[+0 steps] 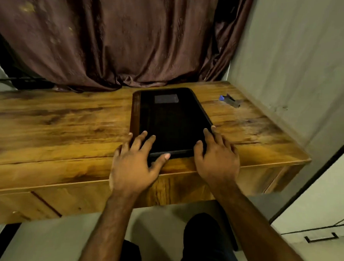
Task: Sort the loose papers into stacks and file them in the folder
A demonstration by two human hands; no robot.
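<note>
A closed black folder [171, 118] with a grey label near its far end lies flat on the wooden desk [59, 121], its near edge close to the desk's front. My left hand [136, 160] rests on the folder's near left corner, fingers spread and straight, thumb along the near edge. My right hand [215, 154] lies on the near right corner, fingers straight along the right edge. No loose papers are in view.
A small stapler-like tool with a blue tip [230, 100] lies at the desk's far right. A brown curtain [122, 39] hangs behind the desk. A wall [298, 66] closes the right side. A cabinet with a black handle [322, 238] stands at lower right.
</note>
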